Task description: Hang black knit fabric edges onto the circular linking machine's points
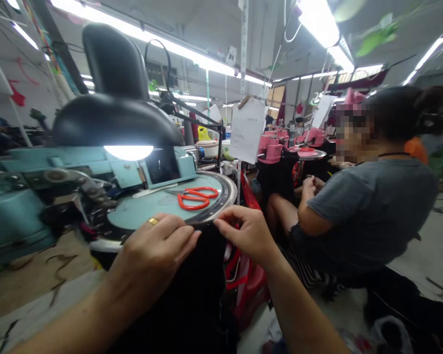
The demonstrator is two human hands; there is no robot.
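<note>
Fingers of the right hand (pixel 245 236) pinch together on the top edge of a black knit cloth (pixel 192 280), right at the rim of the dial (pixel 229 191). Those of the left hand (pixel 153 258) lie closed side by side over the same cloth, just left of the pinch, with the thumb hidden, so I cannot tell whether they clamp. The cloth hangs from both hands below the dial, its long axis running down toward the person, and the right hand sits nearer the rim. On the dial lie red scissors (pixel 194 198). Left of the dial stands a turquoise machine (pixel 18 211) under a black lamp (pixel 114 118); right of it sits a co-worker (pixel 372 211).
</note>
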